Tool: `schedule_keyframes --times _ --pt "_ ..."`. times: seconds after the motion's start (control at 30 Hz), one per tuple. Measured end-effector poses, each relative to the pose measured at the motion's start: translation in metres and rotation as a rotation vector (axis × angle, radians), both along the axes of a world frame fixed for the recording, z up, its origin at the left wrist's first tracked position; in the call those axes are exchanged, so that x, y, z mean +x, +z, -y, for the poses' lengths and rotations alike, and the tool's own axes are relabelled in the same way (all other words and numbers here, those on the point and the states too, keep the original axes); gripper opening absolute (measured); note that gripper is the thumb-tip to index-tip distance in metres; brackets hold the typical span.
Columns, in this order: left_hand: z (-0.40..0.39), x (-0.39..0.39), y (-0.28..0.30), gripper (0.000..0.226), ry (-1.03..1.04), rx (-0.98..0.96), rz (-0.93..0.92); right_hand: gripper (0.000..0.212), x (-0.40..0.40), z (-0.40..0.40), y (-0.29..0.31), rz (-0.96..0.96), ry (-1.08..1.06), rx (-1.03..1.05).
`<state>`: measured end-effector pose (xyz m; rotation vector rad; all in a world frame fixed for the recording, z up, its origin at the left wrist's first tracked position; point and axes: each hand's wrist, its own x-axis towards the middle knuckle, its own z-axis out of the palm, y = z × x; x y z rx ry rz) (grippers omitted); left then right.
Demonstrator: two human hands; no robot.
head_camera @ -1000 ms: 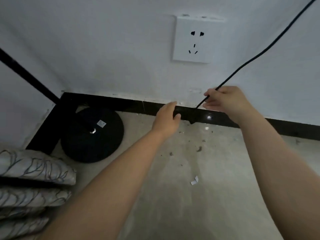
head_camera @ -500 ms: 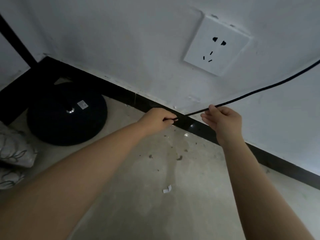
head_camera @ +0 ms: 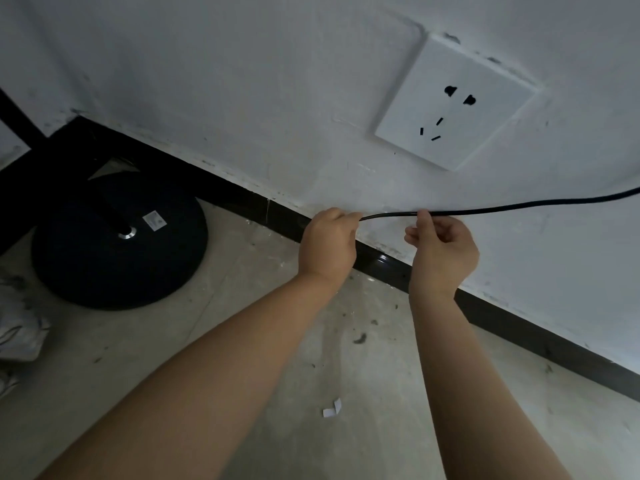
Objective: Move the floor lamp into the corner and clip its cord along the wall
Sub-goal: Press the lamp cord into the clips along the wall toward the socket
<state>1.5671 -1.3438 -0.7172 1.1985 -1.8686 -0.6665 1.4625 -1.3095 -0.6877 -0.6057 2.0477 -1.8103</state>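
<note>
Stretching of black cord (head_camera: 491, 210) along white wall (head_camera: 242, 81), just above the dark skirting.
Cord is pinched by left hand (head_camera: 327, 245) and right hand (head_camera: 443, 249); lamp base (head_camera: 117, 244) is seated in the corner.

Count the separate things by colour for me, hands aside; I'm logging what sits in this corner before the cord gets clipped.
Black: 2 - lamp base, cord
White: 2 - wall socket, paper scrap
Patterned white and dark: 1 - fabric at the left edge, too cropped to name
Total: 5
</note>
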Motion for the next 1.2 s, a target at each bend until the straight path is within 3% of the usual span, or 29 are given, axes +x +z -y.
schedule_keyframes --times 0.37,0.53,0.73,0.93,1.0,1.2 --pt "0.003 -0.003 -0.012 0.022 0.011 0.001 -0.02 0.032 -0.001 -0.001 -0.008 -0.066 0.006 0.075" --pt "0.003 -0.005 -0.015 0.019 0.016 0.003 -0.039 0.018 0.003 0.003 -0.011 -0.09 -0.021 0.04" --pt "-0.004 -0.008 -0.021 0.016 -0.06 0.192 -0.063 0.031 -0.003 0.0 -0.007 0.158 0.013 -0.074" --pt "-0.006 -0.013 -0.017 0.018 -0.056 0.018 -0.006 0.026 -0.005 -0.002 -0.003 0.306 0.012 -0.107" --pt "-0.006 -0.011 -0.014 0.014 -0.056 -0.01 0.002 0.028 -0.005 -0.003 -0.004 0.236 0.007 -0.074" --pt "0.0 -0.01 -0.011 0.022 -0.081 -0.069 0.077 0.014 -0.009 -0.004 -0.005 -0.243 0.05 0.109"
